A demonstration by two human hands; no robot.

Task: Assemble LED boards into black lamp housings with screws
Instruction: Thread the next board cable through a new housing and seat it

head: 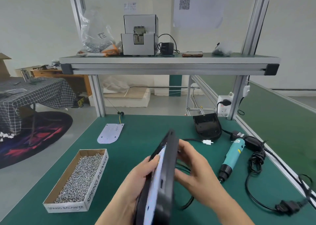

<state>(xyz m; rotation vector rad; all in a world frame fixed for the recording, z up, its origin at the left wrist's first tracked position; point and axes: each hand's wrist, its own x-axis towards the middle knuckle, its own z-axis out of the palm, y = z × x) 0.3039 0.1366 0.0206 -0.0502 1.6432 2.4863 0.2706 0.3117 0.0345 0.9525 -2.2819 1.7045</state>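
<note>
An open cardboard box (98,178) at the left holds a heap of silver screws (80,178), and a loose LED board (110,133) lies flat beyond it. At centre, the left hand (136,178) grips a black lamp housing (168,164) tilted on edge, thumb on its white inner board (154,185). The right hand (193,170) clasps its outer face. A teal screwdriver (231,158) lies to the right.

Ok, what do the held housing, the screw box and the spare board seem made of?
Held housing: probably moulded plastic, matte black, smooth rounded rim. Box: cardboard, brown inside, white printed outside, folded walls. Screws in it: shiny silver metal. Spare board: thin flat white sheet with small dots; base material not clear.
</note>
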